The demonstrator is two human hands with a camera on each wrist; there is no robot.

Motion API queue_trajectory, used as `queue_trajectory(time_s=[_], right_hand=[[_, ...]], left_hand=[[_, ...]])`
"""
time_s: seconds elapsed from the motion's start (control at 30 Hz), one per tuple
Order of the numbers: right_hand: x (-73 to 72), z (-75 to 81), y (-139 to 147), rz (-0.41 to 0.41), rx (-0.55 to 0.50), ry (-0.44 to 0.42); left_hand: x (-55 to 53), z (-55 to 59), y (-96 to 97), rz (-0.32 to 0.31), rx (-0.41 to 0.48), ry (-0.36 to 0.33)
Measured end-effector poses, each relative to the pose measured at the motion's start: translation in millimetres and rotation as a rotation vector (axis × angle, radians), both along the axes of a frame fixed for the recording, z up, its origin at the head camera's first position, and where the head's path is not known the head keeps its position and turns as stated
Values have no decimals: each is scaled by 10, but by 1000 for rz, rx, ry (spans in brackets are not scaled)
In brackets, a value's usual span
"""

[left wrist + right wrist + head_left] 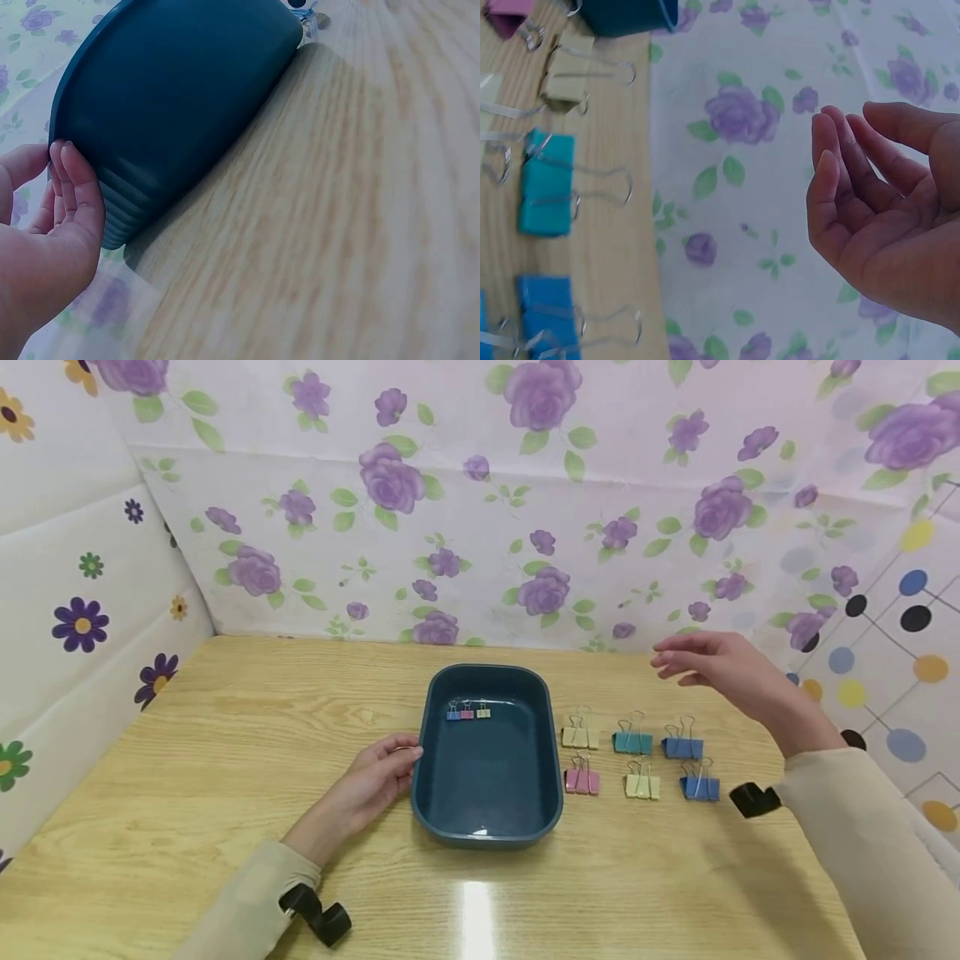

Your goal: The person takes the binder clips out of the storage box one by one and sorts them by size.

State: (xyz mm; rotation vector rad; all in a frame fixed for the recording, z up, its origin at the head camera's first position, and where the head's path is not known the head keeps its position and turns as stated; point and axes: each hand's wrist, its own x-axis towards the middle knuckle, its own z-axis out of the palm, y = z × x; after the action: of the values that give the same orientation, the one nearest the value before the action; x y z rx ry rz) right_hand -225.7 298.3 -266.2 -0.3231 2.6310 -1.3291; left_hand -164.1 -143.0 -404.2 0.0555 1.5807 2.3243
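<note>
A dark teal plastic tub [487,836] stands on the wooden table. My left hand [378,777] holds its left rim, thumb and fingertips at the edge, as the left wrist view also shows. Inside, near the far wall, lie three small binder clips: a blue one [453,715], a pink one [467,714] and a yellow one [483,713]. My right hand [723,668] is raised in the air behind the larger clips, its fingers loosely bent with nothing in them. Nearest it are a blue binder clip [682,748] and a teal binder clip [632,742].
Right of the tub, more large binder clips lie in two rows: a yellow one [580,737], a pink one [582,781], another yellow one [642,786] and another blue one [701,788]. Flowered cloth [465,552] hangs behind the table [300,693].
</note>
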Motion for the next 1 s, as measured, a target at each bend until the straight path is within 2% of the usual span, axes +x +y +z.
queue_trajectory(time_s=[0.17,0.33,0.5,0.83,1.0], right_hand=[[-101,137,-295,43,-20,13],[-153,180,-574,67,-43,23],[-201,126,-847,92,-74,5],[-416,7,-1359,119,-130,-44],[-496,-42,-1572,117,-149,-56]], left_hand=[[6,2,2,3,3,-3],[8,16,-1,1,18,0],[1,10,-14,-1,16,1],[-2,-13,-24,-4,14,-12],[4,13,-14,-4,11,-8]])
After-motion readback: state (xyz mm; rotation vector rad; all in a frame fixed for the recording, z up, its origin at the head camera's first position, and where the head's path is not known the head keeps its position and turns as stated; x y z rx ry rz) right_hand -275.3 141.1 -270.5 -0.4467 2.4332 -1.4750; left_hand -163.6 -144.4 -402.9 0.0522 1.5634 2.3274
